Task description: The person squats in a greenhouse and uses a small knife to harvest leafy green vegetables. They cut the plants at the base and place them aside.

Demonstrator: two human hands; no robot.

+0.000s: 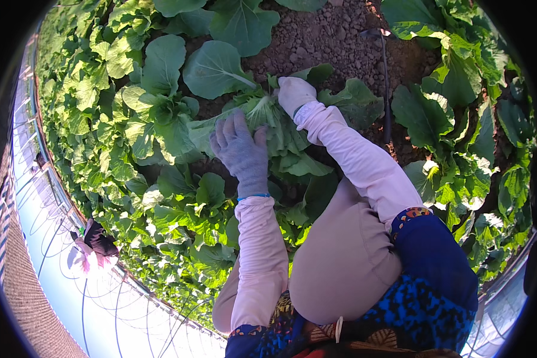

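A leafy green vegetable plant (270, 118) leans over before me, its pale leaf ribs gathering toward the base at the top. My left hand (239, 145), in a grey knit glove, lies across its leaves, with thumb and fingers around a bunch of them. At the plant's base is my right hand (296, 95), in a pale glove, fingers curled in against the stem end. What those fingers enclose is hidden behind the hand. A broad loose-looking leaf (217, 69) spreads just above and left of the base.
Dense leafy plants (112, 103) grow on the left, and more (456, 116) on the right. Crumbly bare soil (313, 33) shows ahead, crossed by a thin dark line, perhaps a drip tube (386, 85). My bent knee (340, 264) is close below my right forearm. A person (96, 246) is at the far left.
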